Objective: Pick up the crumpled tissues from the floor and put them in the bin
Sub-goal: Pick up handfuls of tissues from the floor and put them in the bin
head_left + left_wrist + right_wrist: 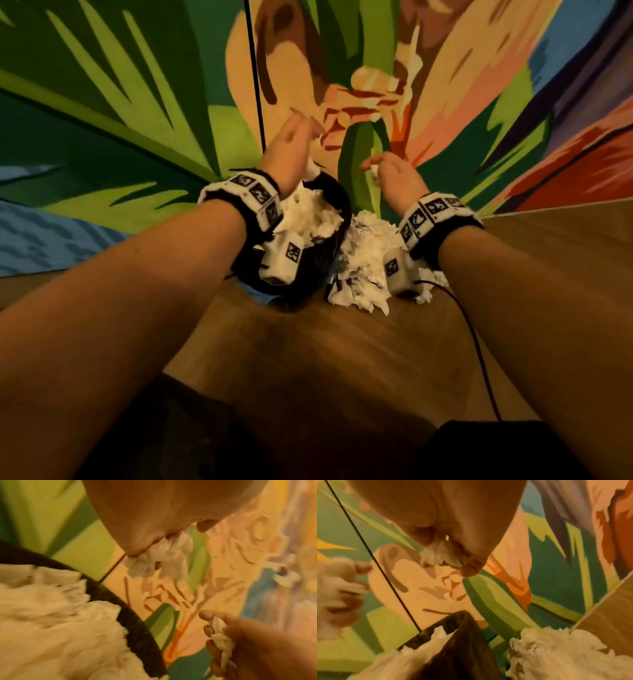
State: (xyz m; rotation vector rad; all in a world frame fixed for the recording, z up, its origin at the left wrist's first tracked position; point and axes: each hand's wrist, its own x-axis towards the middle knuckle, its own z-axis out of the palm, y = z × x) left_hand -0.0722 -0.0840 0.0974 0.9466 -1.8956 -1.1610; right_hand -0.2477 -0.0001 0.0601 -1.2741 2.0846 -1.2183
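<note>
A dark round bin (pixel 343 205) stands on the wooden floor against the painted wall, heaped with white crumpled tissues (pixel 313 217). A pile of crumpled tissues (pixel 363 263) lies on the floor just right of it. My left hand (pixel 291 150) is raised over the bin's far rim and grips a tissue (pixel 161 559) under its palm. My right hand (pixel 390 171) hovers above the floor pile, right of the bin, with its fingers curled round a small tissue (pixel 440 555). The left wrist view shows the bin rim (pixel 137 628) and my right hand (pixel 240 642) with its tissue.
The wall with a bright leaf-and-flower mural (pixel 137 102) rises right behind the bin. A thin black cable (pixel 255 68) runs down the wall to the bin. Another black cable (pixel 476 342) trails over the wooden floor (pixel 308 359) from my right wrist.
</note>
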